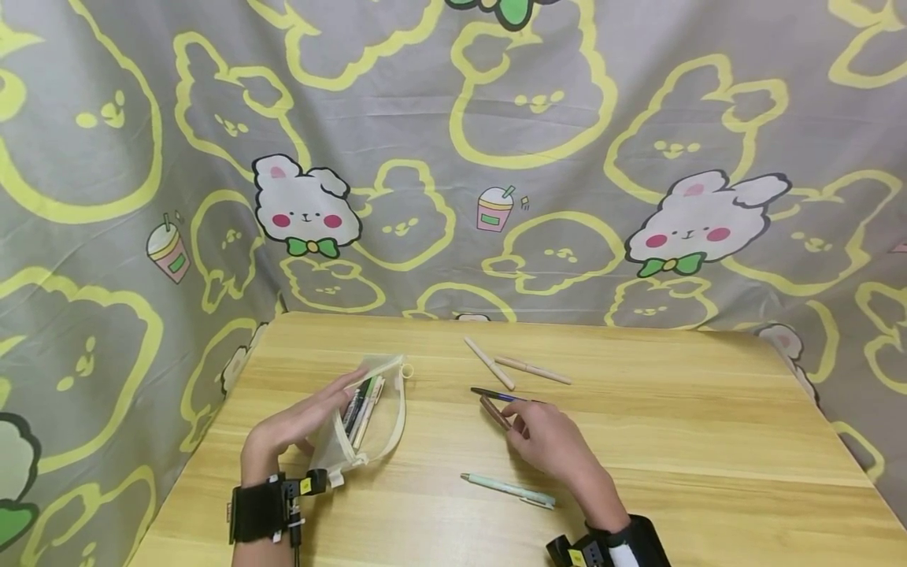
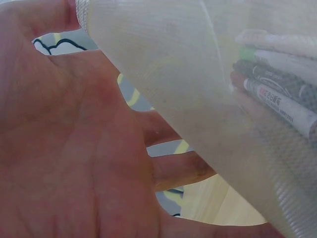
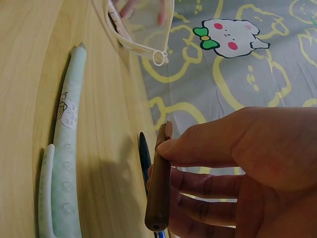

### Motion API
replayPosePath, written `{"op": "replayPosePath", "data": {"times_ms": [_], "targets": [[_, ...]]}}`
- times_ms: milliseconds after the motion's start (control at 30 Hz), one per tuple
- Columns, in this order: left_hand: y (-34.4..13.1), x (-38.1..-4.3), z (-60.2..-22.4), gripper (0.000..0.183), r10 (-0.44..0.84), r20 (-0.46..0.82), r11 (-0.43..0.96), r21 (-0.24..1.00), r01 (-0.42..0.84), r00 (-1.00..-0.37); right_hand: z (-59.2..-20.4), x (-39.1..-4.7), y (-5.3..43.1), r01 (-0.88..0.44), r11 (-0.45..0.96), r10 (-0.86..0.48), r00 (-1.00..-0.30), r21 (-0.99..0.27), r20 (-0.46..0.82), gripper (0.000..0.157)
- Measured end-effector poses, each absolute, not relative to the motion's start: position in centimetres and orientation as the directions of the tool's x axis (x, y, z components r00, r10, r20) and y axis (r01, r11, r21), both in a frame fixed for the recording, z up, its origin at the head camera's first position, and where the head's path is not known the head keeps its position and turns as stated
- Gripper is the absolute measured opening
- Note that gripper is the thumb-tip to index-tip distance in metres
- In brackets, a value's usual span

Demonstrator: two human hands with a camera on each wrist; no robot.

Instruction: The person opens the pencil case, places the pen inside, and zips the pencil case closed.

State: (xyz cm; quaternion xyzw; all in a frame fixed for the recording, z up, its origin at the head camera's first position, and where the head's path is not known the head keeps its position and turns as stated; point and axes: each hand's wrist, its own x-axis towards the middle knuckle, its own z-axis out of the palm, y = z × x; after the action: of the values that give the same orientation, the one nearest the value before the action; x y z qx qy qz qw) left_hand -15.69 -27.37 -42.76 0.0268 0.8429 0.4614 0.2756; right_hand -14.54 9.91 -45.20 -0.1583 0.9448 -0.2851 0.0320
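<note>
On the left of the table, my left hand (image 1: 301, 419) holds a translucent zippered pencil case (image 1: 386, 421), its mouth open toward the right. Several pens and markers (image 1: 361, 413) lie inside it; in the left wrist view, markers (image 2: 280, 99) show through the mesh, with some fingers behind the fabric. My right hand (image 1: 553, 441) pinches a brown pen (image 3: 159, 188) between thumb and fingers, close over the table. Just beyond it lies a dark blue pen (image 1: 489, 392), partly covered by the hand. A pale green pen (image 1: 506, 488) rests nearer to me.
Two beige pens (image 1: 489, 362) (image 1: 533, 369) lie toward the back of the wooden table (image 1: 673, 409). A grey curtain (image 1: 425, 118) with yellow outlines and white rabbit faces hangs behind the table and along its sides.
</note>
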Motion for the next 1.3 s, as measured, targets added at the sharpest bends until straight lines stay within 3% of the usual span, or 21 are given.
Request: {"op": "replayPosePath", "data": {"times_ms": [533, 700, 1000, 1300], "targets": [[-27.3, -15.7, -42.6, 0.062, 0.314, -0.437, 0.588, 0.786, -0.189, -0.843, -45.4, -14.3, 8.7, -0.325, 0.751, -0.339, -0.937, -0.575, 0.085, 0.029], [-27.3, -15.6, -42.5, 0.065, 0.312, -0.444, 0.588, 0.785, -0.197, -0.840, -44.9, -14.4, 7.4, -0.347, 0.753, -0.345, -0.932, -0.559, 0.114, 0.027], [-27.2, -15.6, -42.6, 0.061, 0.317, -0.436, 0.575, 0.794, -0.195, -0.842, -44.7, -14.9, 3.2, -0.419, 0.637, -0.436, -0.888, -0.647, 0.146, 0.025], [-27.4, -15.7, -42.8, 0.058, 0.318, -0.428, 0.581, 0.793, -0.183, -0.846, -44.7, -15.8, -2.6, -0.268, 0.535, -0.392, -0.919, -0.801, 0.046, 0.033]]}}
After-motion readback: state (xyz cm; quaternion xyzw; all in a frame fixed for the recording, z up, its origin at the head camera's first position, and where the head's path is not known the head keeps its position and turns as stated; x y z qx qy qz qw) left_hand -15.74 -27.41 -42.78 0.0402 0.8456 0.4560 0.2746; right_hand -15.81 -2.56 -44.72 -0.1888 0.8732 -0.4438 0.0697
